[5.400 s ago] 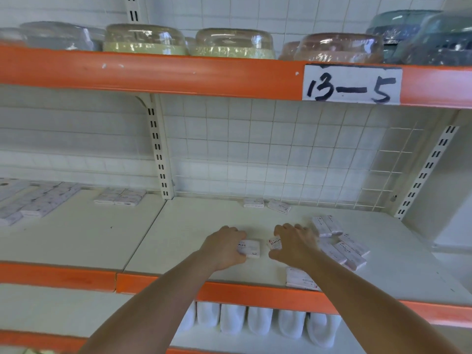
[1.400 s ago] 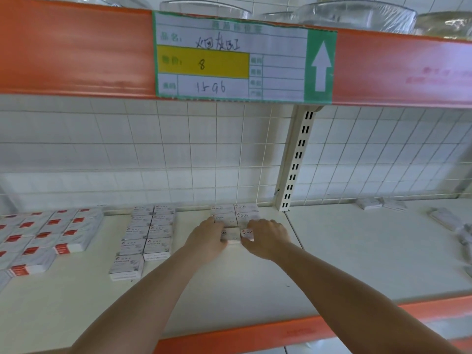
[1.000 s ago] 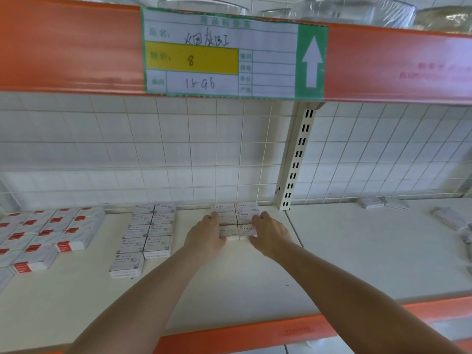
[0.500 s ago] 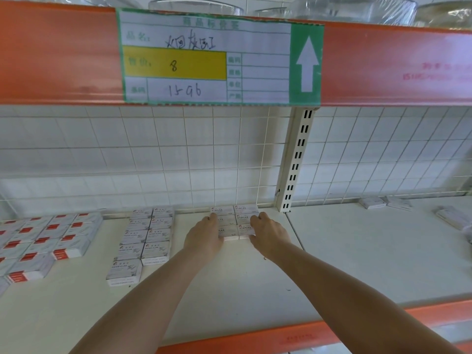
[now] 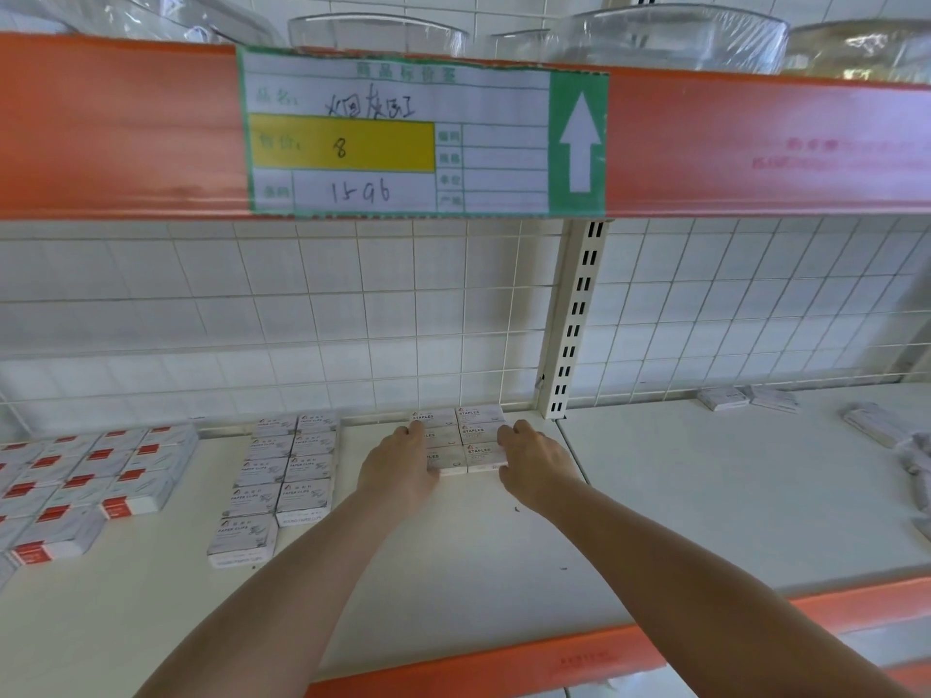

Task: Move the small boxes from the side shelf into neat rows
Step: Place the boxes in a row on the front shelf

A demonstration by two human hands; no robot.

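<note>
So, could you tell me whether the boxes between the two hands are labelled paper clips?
No, the boxes between the left hand and right hand read STAPLES; the paper clip boxes lie further left.

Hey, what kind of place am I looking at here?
Probably a shop or stockroom selling stationery: orange shelving carries a handwritten price tag, and boxes of staples and paper clips lie in rows on the shelf.
</note>
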